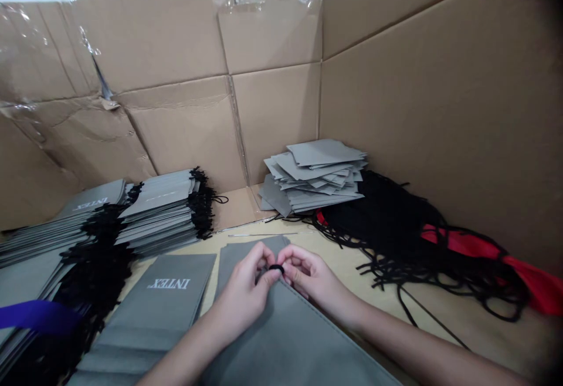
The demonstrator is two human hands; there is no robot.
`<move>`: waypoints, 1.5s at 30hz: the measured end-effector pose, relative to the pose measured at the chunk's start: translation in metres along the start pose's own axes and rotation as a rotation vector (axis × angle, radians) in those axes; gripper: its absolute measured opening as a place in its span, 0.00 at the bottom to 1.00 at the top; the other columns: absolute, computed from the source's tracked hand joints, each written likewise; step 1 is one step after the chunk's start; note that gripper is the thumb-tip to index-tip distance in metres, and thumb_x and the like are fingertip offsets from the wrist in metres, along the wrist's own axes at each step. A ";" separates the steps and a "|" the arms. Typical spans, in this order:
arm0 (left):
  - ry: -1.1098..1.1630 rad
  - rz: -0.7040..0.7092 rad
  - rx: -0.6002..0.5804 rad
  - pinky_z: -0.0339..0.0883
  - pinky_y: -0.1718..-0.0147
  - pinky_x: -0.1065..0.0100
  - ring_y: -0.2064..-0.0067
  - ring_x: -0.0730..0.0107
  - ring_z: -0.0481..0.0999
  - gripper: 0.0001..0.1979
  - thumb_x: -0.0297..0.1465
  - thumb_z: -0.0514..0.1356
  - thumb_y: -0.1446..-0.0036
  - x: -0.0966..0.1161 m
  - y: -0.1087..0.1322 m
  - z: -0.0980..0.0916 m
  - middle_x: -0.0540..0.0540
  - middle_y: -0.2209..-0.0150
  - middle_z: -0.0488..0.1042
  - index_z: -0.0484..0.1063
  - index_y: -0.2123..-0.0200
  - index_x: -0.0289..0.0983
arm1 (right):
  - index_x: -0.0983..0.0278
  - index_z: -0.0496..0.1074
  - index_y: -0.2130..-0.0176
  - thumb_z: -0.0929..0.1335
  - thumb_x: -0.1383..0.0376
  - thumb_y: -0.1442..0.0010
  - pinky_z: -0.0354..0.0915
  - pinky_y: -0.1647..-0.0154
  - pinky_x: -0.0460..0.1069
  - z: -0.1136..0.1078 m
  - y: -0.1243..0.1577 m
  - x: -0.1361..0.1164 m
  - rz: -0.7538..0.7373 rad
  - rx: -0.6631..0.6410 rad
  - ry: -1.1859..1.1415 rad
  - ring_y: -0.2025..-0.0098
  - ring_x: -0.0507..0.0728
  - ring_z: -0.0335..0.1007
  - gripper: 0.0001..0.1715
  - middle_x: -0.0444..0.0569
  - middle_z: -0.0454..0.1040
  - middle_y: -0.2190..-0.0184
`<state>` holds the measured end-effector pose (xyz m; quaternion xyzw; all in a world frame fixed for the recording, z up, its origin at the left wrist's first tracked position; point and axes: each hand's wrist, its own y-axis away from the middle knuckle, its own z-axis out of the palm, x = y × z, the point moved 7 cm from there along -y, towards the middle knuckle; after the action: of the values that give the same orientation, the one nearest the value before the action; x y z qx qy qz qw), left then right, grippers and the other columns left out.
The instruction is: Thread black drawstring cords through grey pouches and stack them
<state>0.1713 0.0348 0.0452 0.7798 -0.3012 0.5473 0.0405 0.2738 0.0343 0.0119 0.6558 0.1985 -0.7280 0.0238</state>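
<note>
Lateral right: strip of bare tabletop point(341, 254) runs between the right hand point(314, 277) and the black cord heap point(387, 210); loose cord ends intrude. Forward: grey stack point(323, 178) blocks the corner; back cardboard wall point(176, 40) and right cardboard wall point(440, 87) bound the reach. Left: corded stack point(156, 216) obstructs; INTEX pouches point(153, 298) lie low, passable from above.

Left hand point(251, 285) and right hand point(319, 285) pinch close together, thumbs point(267, 281) bent; from them, left forearm point(189, 344) slants toward eight o'clock, right forearm point(409, 342) toward four.
</note>
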 end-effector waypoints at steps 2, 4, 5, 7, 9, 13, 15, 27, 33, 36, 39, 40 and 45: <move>0.070 -0.029 -0.023 0.57 0.69 0.73 0.68 0.73 0.67 0.03 0.28 0.53 0.45 -0.001 0.000 0.002 0.52 0.72 0.66 0.59 0.69 0.38 | 0.64 0.64 0.66 0.66 0.53 0.44 0.47 0.81 0.42 -0.001 0.000 0.001 0.015 0.005 -0.007 0.80 0.46 0.50 0.16 0.39 0.60 0.79; 0.124 -0.058 -0.048 0.57 0.71 0.74 0.69 0.73 0.67 0.04 0.29 0.54 0.46 -0.001 -0.001 0.003 0.52 0.73 0.66 0.58 0.70 0.38 | 0.64 0.63 0.66 0.66 0.53 0.44 0.47 0.82 0.42 -0.001 0.000 0.001 0.019 0.008 -0.023 0.80 0.46 0.51 0.16 0.39 0.61 0.79; 0.141 -0.075 -0.062 0.57 0.72 0.74 0.70 0.74 0.67 0.05 0.29 0.55 0.47 0.000 -0.001 0.004 0.52 0.73 0.66 0.59 0.70 0.38 | 0.64 0.63 0.66 0.66 0.53 0.45 0.47 0.81 0.42 -0.001 0.000 0.001 0.016 0.007 -0.035 0.80 0.46 0.52 0.16 0.39 0.62 0.79; 0.160 -0.103 -0.072 0.56 0.73 0.75 0.72 0.75 0.67 0.06 0.28 0.57 0.48 0.001 -0.001 0.004 0.53 0.73 0.66 0.59 0.70 0.37 | 0.63 0.63 0.65 0.67 0.53 0.45 0.48 0.81 0.42 0.000 0.001 0.000 0.009 -0.003 -0.060 0.79 0.47 0.54 0.16 0.40 0.62 0.78; 0.170 -0.114 -0.063 0.55 0.74 0.75 0.73 0.76 0.67 0.07 0.28 0.57 0.49 0.002 -0.001 0.002 0.53 0.75 0.66 0.58 0.71 0.37 | 0.63 0.64 0.65 0.67 0.54 0.45 0.49 0.80 0.42 0.001 0.001 0.000 0.001 -0.012 -0.075 0.78 0.47 0.54 0.16 0.40 0.63 0.78; 0.157 -0.107 -0.022 0.54 0.75 0.75 0.73 0.75 0.68 0.06 0.28 0.55 0.48 0.000 -0.002 -0.001 0.54 0.76 0.65 0.57 0.72 0.38 | 0.63 0.63 0.64 0.66 0.55 0.44 0.50 0.78 0.43 0.000 0.002 -0.002 -0.020 0.022 -0.104 0.77 0.47 0.56 0.15 0.39 0.62 0.78; 0.126 -0.119 0.002 0.52 0.76 0.76 0.75 0.77 0.66 0.06 0.27 0.55 0.49 -0.004 -0.003 -0.003 0.55 0.77 0.64 0.57 0.72 0.38 | 0.63 0.64 0.64 0.67 0.55 0.44 0.50 0.77 0.43 -0.001 0.003 -0.002 -0.013 0.040 -0.081 0.77 0.48 0.56 0.15 0.39 0.61 0.79; 0.009 -0.124 0.115 0.49 0.78 0.76 0.77 0.78 0.60 0.06 0.26 0.54 0.51 -0.021 -0.003 -0.002 0.56 0.79 0.61 0.56 0.74 0.38 | 0.65 0.65 0.67 0.69 0.55 0.48 0.51 0.77 0.44 -0.008 0.002 0.008 0.090 0.134 0.104 0.76 0.48 0.56 0.16 0.40 0.61 0.79; 0.063 -0.121 0.160 0.51 0.77 0.77 0.76 0.77 0.63 0.06 0.25 0.54 0.52 -0.034 -0.002 -0.003 0.56 0.78 0.63 0.56 0.74 0.38 | 0.65 0.67 0.69 0.68 0.57 0.47 0.53 0.75 0.44 -0.006 0.002 0.006 0.061 0.113 0.205 0.75 0.50 0.58 0.13 0.41 0.62 0.78; 0.057 -0.108 0.203 0.54 0.76 0.76 0.74 0.76 0.66 0.07 0.27 0.55 0.51 -0.036 0.000 -0.006 0.54 0.77 0.64 0.56 0.75 0.38 | 0.65 0.69 0.68 0.67 0.54 0.46 0.53 0.76 0.44 -0.006 0.000 0.005 0.063 0.095 0.202 0.75 0.49 0.58 0.15 0.42 0.65 0.77; 0.032 -0.084 0.190 0.55 0.75 0.76 0.73 0.75 0.67 0.07 0.28 0.55 0.50 -0.035 0.001 -0.005 0.54 0.76 0.65 0.56 0.75 0.38 | 0.65 0.68 0.71 0.64 0.50 0.45 0.46 0.84 0.44 -0.010 -0.002 0.014 0.153 0.105 0.176 0.83 0.46 0.50 0.20 0.41 0.63 0.79; 0.015 -0.071 0.169 0.56 0.75 0.76 0.73 0.75 0.67 0.07 0.29 0.55 0.49 -0.034 0.001 -0.004 0.53 0.76 0.65 0.56 0.75 0.38 | 0.65 0.67 0.72 0.64 0.49 0.45 0.44 0.85 0.43 -0.011 -0.003 0.018 0.181 0.109 0.168 0.85 0.45 0.48 0.21 0.40 0.61 0.81; -0.097 -0.006 0.118 0.54 0.76 0.76 0.74 0.76 0.65 0.05 0.29 0.54 0.46 -0.033 0.001 -0.001 0.54 0.76 0.65 0.58 0.73 0.38 | 0.62 0.65 0.62 0.67 0.51 0.47 0.45 0.85 0.42 -0.012 -0.006 0.020 0.134 0.055 0.115 0.83 0.46 0.49 0.20 0.37 0.60 0.81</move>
<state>0.1632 0.0482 0.0167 0.8074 -0.2676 0.5255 -0.0186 0.2803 0.0481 -0.0067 0.7088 0.1350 -0.6910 0.0428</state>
